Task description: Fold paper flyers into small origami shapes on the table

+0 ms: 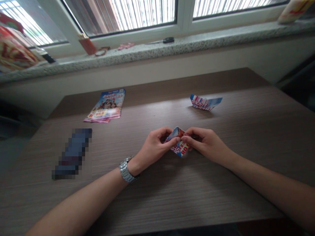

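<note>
A small piece of printed paper, folded into a diamond shape, is held between my two hands above the middle of the table. My left hand, below a metal wristwatch, grips its left side with the thumb on the front face. At the right edge, my right hand pinches the same paper between thumb and fingers. Some fingertips are hidden behind the paper. Farther back stands a folded paper boat with similar blue, white and red print.
A stack of printed leaflets lies at the back left of the wooden table. Nearer, a dark pixelated object rests on the table. On the stone windowsill are a screwdriver-like tool, an orange-brown case and colourful packaging.
</note>
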Motion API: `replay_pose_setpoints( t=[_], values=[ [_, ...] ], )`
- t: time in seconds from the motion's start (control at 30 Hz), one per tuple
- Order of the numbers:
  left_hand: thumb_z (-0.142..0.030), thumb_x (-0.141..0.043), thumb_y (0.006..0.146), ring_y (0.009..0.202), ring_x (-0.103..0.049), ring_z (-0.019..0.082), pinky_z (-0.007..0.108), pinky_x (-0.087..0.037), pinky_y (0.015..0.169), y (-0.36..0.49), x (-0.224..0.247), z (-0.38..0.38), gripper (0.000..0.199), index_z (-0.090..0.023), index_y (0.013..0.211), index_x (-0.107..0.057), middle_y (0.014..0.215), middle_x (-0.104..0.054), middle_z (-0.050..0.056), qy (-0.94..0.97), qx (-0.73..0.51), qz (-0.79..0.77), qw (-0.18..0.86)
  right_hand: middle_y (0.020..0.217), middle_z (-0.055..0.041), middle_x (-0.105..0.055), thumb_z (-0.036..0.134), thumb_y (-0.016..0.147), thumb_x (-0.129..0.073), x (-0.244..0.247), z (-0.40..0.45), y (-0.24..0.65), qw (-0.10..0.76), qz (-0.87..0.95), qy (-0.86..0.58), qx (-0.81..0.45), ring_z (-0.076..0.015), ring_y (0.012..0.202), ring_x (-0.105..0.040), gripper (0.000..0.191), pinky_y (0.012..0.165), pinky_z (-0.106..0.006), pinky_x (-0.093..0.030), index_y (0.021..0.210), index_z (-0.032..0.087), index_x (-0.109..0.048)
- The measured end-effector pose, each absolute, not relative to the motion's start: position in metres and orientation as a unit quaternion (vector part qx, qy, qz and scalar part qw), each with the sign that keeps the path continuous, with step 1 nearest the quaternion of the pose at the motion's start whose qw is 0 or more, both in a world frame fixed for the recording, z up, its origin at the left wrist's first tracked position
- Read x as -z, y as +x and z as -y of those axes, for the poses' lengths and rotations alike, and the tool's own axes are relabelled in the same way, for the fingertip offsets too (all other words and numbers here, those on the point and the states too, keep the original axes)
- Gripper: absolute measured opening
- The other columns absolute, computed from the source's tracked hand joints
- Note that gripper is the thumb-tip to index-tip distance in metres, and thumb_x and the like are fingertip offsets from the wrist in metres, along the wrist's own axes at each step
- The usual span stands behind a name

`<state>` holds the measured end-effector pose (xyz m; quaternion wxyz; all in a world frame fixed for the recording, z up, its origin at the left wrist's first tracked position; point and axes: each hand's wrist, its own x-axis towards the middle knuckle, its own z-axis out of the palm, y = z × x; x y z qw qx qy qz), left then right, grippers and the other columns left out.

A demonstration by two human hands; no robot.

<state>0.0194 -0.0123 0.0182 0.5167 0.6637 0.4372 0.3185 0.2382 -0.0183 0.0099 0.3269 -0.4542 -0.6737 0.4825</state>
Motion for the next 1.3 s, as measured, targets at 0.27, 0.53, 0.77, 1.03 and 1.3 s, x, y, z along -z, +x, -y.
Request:
replay_pose_setpoints(
  t=[0.27,0.53,0.77,1.03,1.3],
  values=[
    [-0.048,-0.062,0.096,0.07,-0.061,0.014,0.022,-0.045,0.063,0.013,-0.016,0.012,0.039,-0.013,0.102,-0.079,0.084,-0.074,0.005,0.687,-0.276,-0.437,0.51,0.073,-0.0007,-0.068,0.047,0.092,-0.066,-0.01,0.015,0.241,0.342,0.668,-0.464,-0.471,-0.015,0.063,-0.06,0.028,0.058,-0.026,-0.049,0.084,0.02,-0.068],
    [-0.047,-0.064,0.094,0.058,-0.05,0.009,0.02,-0.035,0.054,0.011,-0.019,0.01,0.039,-0.01,0.091,-0.077,0.068,-0.065,0.002,0.683,-0.294,-0.454,0.49,0.08,-0.002,-0.076,0.048,0.089,-0.07,-0.012,0.013,0.241,0.345,0.631,-0.461,-0.519,-0.0164,0.065,-0.067,0.027,0.062,-0.028,-0.055,0.09,0.021,-0.075],
    [-0.048,-0.064,0.095,0.059,-0.052,0.009,0.019,-0.035,0.052,0.011,-0.021,0.01,0.041,-0.011,0.085,-0.075,0.067,-0.065,0.001,0.684,-0.29,-0.453,0.493,0.074,-0.0023,-0.074,0.05,0.089,-0.068,-0.013,0.012,0.244,0.353,0.646,-0.462,-0.494,-0.0168,0.061,-0.066,0.03,0.058,-0.029,-0.055,0.086,0.021,-0.074],
    [-0.048,-0.066,0.094,0.074,-0.072,0.015,0.024,-0.059,0.07,0.011,-0.017,0.01,0.04,-0.01,0.097,-0.077,0.088,-0.078,0.009,0.617,-0.344,-0.436,0.558,0.075,-0.0026,-0.074,0.05,0.091,-0.067,-0.013,0.008,0.25,0.367,0.65,-0.482,-0.459,-0.0176,0.063,-0.065,0.03,0.059,-0.03,-0.055,0.089,0.021,-0.074],
    [-0.048,-0.068,0.094,0.068,-0.073,0.014,0.021,-0.061,0.066,0.01,-0.012,0.008,0.039,-0.009,0.093,-0.076,0.082,-0.078,0.008,0.608,-0.352,-0.441,0.559,0.074,-0.0017,-0.073,0.048,0.089,-0.069,-0.014,0.009,0.246,0.368,0.639,-0.48,-0.475,-0.017,0.062,-0.066,0.029,0.059,-0.029,-0.055,0.083,0.02,-0.071]
  ],
)
